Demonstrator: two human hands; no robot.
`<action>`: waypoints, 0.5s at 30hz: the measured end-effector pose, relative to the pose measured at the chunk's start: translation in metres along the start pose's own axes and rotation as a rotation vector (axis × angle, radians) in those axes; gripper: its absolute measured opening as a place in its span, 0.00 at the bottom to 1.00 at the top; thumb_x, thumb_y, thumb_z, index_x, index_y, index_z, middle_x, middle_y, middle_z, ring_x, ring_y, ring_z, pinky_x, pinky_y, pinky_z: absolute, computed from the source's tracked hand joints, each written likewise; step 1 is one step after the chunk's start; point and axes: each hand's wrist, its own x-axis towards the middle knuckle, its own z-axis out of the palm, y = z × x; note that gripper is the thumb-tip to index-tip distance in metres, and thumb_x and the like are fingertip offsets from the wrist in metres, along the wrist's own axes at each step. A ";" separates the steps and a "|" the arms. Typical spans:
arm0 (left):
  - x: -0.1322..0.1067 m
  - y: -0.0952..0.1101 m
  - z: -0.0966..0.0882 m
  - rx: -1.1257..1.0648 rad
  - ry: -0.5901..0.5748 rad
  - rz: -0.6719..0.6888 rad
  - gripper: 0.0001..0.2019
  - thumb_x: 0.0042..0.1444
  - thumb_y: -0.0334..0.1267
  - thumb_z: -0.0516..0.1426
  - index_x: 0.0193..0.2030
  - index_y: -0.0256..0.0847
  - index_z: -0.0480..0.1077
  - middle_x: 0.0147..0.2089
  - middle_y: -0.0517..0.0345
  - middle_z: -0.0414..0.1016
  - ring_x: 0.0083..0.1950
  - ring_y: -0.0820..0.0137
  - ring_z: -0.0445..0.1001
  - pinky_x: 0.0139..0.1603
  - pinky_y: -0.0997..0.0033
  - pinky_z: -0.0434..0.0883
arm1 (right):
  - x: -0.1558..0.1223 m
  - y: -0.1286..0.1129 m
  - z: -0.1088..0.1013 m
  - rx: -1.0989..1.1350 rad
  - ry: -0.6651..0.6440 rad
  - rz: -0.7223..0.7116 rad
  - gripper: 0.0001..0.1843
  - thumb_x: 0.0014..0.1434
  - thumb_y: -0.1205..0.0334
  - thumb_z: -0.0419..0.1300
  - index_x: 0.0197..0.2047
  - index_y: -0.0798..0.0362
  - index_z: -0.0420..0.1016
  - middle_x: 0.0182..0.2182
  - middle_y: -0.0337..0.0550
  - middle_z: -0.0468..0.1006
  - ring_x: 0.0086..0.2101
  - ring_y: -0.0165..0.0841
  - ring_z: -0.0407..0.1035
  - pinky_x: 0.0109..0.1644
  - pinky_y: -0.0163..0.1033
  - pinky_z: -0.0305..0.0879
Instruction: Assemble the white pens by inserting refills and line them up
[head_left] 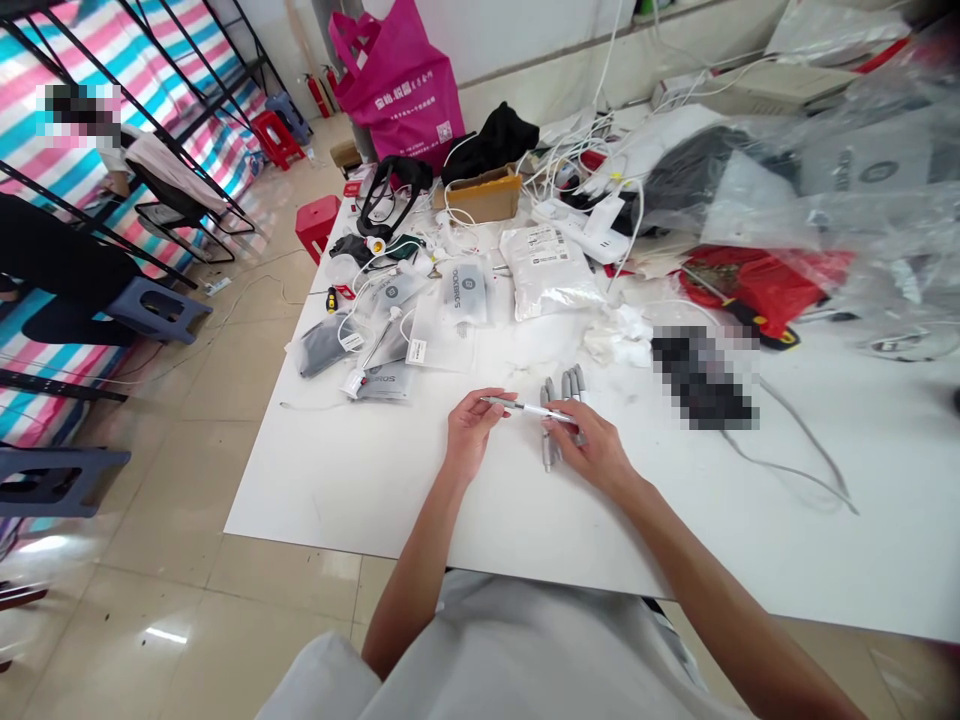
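A person at a white table (352,480) holds a slim white and silver pen (529,408) across the body, just above the table top. The left hand (471,432) is half closed and pinches the pen near its silver end. The right hand (592,447) is closed on the other end, so both hands seem to keep it level for a close look. Under the right hand lie grey pens (574,382), close together, perhaps kept as one group within easy reach. Sealed grey packets (463,293) lie farther away, toward the far left, apart from the pens.
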 end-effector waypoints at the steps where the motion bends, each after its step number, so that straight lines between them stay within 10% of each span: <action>1: 0.000 -0.001 0.000 0.002 -0.004 0.001 0.16 0.57 0.44 0.74 0.49 0.40 0.83 0.51 0.47 0.87 0.43 0.70 0.82 0.54 0.67 0.74 | 0.000 0.001 0.001 -0.013 0.000 -0.009 0.13 0.75 0.50 0.57 0.54 0.46 0.77 0.36 0.45 0.80 0.31 0.37 0.71 0.36 0.44 0.71; 15: -0.002 0.000 0.002 0.038 -0.042 0.001 0.16 0.58 0.44 0.73 0.47 0.38 0.82 0.50 0.43 0.87 0.45 0.67 0.83 0.54 0.65 0.76 | 0.002 0.003 0.000 -0.047 -0.014 -0.068 0.13 0.75 0.51 0.58 0.54 0.47 0.77 0.34 0.44 0.78 0.31 0.37 0.70 0.38 0.44 0.71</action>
